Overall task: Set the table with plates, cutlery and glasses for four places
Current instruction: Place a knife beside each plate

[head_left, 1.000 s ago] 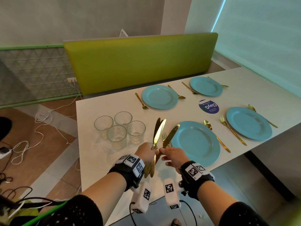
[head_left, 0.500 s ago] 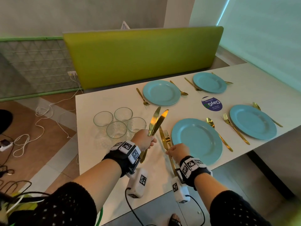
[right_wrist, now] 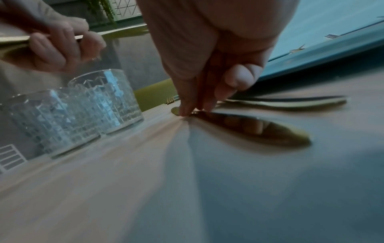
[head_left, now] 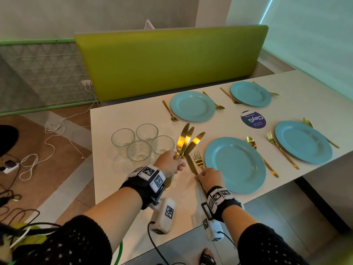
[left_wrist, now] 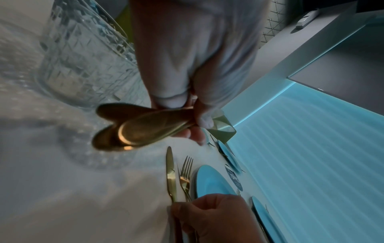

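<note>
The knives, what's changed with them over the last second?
The right hand brought one knife down from the bunch and laid it on the table left of the fork, its fingers still on the handle. The left hand keeps holding three knives upright. Plates, spoons and the four glasses stayed put.
</note>
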Tool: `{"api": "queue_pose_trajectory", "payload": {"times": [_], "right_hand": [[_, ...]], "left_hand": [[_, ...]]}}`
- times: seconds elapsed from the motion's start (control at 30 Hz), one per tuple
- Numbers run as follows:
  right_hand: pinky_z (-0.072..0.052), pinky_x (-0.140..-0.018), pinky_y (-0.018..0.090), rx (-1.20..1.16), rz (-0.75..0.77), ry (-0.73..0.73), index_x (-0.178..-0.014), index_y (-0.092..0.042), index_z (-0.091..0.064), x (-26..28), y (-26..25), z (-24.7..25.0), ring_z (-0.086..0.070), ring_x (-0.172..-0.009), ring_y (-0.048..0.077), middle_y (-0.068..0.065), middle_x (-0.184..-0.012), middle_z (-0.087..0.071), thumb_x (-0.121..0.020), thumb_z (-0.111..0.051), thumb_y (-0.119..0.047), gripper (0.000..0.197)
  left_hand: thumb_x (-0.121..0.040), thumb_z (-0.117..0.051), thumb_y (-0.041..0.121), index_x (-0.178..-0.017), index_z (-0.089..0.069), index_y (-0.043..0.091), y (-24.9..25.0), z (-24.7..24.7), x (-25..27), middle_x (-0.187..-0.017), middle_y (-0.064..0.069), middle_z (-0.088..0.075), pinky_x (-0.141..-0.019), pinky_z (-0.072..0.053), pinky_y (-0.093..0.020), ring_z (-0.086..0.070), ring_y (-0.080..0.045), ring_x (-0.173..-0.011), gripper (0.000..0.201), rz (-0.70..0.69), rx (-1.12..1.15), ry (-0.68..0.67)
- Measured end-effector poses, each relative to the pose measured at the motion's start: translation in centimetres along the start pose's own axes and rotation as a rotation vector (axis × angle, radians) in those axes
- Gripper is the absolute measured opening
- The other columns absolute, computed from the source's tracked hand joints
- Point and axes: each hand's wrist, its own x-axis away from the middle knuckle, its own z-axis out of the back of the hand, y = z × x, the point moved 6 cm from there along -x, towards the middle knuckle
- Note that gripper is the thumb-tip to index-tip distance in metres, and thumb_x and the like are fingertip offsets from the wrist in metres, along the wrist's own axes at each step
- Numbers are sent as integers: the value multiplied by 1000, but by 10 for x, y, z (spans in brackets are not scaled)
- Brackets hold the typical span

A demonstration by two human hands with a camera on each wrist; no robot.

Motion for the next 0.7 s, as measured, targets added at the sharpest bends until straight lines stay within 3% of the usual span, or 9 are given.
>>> {"api": "queue_pose_trajectory", "payload": {"times": [0.17,0.3,0.4,0.57,0.7], "right_hand": [[-43,-66,24,6,12,4,-87,-13,-72,7,12,2,-54,-73,18,1,-78,-60,-85,-60,-25,16],[-51,-71,26,6,19,0,-85,-17,-73,10,18,-1,-58,-74,16,0,-81,-65,-87,-56,-22,17],[-50,-70,26,16,13,15,-87,-16,-73,8,16,2,-56,-74,18,4,-84,-66,-88,-55,-21,19],[-55,-74,30,2,4,16,-89,-13,-73,3,11,1,-62,-78,22,6,-85,-68,-88,-53,-20,21],[-48,-67,25,8,-8,40,-89,-11,-73,0,11,3,-56,-71,20,3,-77,-61,-89,-54,-22,21]], "left_hand": [[-98,-45,14,-123,-51,3,4,-3,-2,-89,-3,-61,-62,-45,-17,-54,-10,-72,28,-2,5,-26],[-99,-43,17,-131,-44,4,5,-7,-4,-81,2,-54,-63,-44,-17,-49,-7,-68,35,30,17,-46],[-100,-41,17,-138,-39,4,7,-10,-4,-80,4,-52,-62,-42,-16,-48,-5,-68,41,33,-4,-69],[-100,-40,16,-140,-37,4,7,-9,-5,-85,3,-54,-62,-43,-16,-49,-5,-71,42,35,-13,-74],[-99,-40,15,-140,-38,4,4,-6,-7,-94,-1,-56,-66,-45,-18,-51,-8,-76,42,42,-10,-69]]}}
